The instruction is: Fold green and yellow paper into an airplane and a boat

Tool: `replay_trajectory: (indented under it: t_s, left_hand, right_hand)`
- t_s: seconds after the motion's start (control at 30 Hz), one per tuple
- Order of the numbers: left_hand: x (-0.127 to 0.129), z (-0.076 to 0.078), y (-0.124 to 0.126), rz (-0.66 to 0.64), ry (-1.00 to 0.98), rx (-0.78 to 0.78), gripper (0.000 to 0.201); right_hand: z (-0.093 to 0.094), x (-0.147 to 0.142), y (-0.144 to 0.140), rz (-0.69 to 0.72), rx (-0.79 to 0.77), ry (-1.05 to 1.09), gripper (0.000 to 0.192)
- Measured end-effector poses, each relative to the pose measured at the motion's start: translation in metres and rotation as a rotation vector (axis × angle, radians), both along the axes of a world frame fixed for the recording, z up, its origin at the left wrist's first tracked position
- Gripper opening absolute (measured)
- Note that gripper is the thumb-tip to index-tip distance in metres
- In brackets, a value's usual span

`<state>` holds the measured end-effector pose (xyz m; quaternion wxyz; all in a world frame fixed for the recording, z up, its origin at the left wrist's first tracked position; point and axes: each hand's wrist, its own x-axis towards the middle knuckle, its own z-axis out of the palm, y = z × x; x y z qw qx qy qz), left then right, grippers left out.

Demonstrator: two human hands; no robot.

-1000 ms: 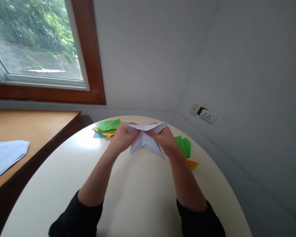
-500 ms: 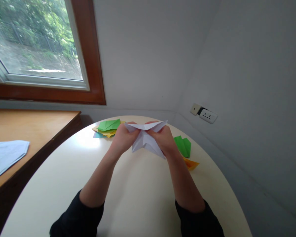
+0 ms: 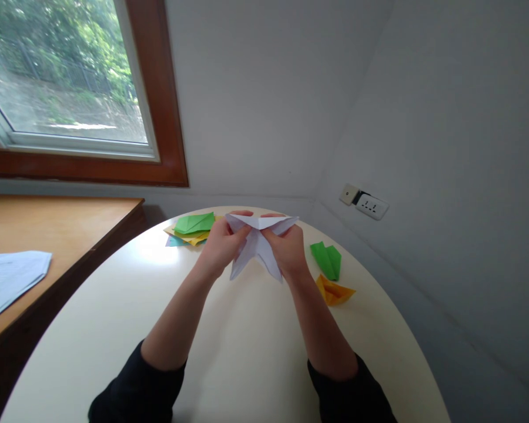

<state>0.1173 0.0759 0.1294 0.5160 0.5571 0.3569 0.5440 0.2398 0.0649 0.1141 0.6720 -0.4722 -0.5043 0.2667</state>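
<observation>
A white sheet of folded paper (image 3: pixel 258 249) is held up above the far part of the round table. It has creased flaps, with two points spread out at the top and two hanging down. My left hand (image 3: pixel 224 242) grips its left side, thumb in front. On the right side my right hand (image 3: pixel 288 245) pinches it the same way. Fingers behind the paper are partly hidden.
Left of my hands lies a stack of folded papers, green (image 3: pixel 194 222) on top. To the right rest a green folded paper (image 3: pixel 327 260) and an orange folded paper (image 3: pixel 334 291). White sheets (image 3: pixel 15 273) lie on the wooden desk (image 3: pixel 66 217). A wall socket (image 3: pixel 372 206) is beyond.
The lower points of the white paper have drawn closer together, the right one swinging inward. My right forearm has shifted left, showing more of the orange paper.
</observation>
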Motion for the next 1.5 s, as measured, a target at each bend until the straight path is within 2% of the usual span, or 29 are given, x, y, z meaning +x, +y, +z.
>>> replay_trajectory:
  t_s: [0.37, 0.6, 0.87, 0.97, 1.13, 1.3, 1.5]
  left_hand:
    - [0.001, 0.006, -0.008, -0.14, -0.143, -0.055, 0.046]
    - [0.007, 0.002, -0.005, 0.051, -0.202, -0.056, 0.028]
    - [0.005, 0.003, -0.004, 0.145, -0.25, 0.034, 0.017]
    - [0.003, 0.003, -0.002, 0.187, -0.261, 0.035, 0.019]
    - [-0.004, 0.004, 0.001, 0.243, -0.278, 0.026, 0.022]
    - [-0.006, 0.004, 0.003, 0.248, -0.302, 0.028, 0.022]
    - [-0.003, 0.004, 0.0, 0.213, -0.308, 0.035, 0.024]
  right_hand:
    - [0.001, -0.005, -0.003, -0.008, 0.044, 0.011, 0.017]
    - [0.004, -0.011, -0.007, 0.062, 0.06, -0.011, 0.022]
    - [0.001, -0.008, -0.004, 0.129, 0.102, -0.075, 0.032]
    - [0.001, 0.0, -0.005, 0.173, 0.154, -0.177, 0.043]
    - [0.009, 0.02, -0.012, 0.366, 0.147, -0.328, 0.07]
    - [0.011, 0.03, -0.013, 0.397, 0.093, -0.277, 0.055]
    - [0.005, 0.019, -0.008, 0.42, 0.108, -0.191, 0.024]
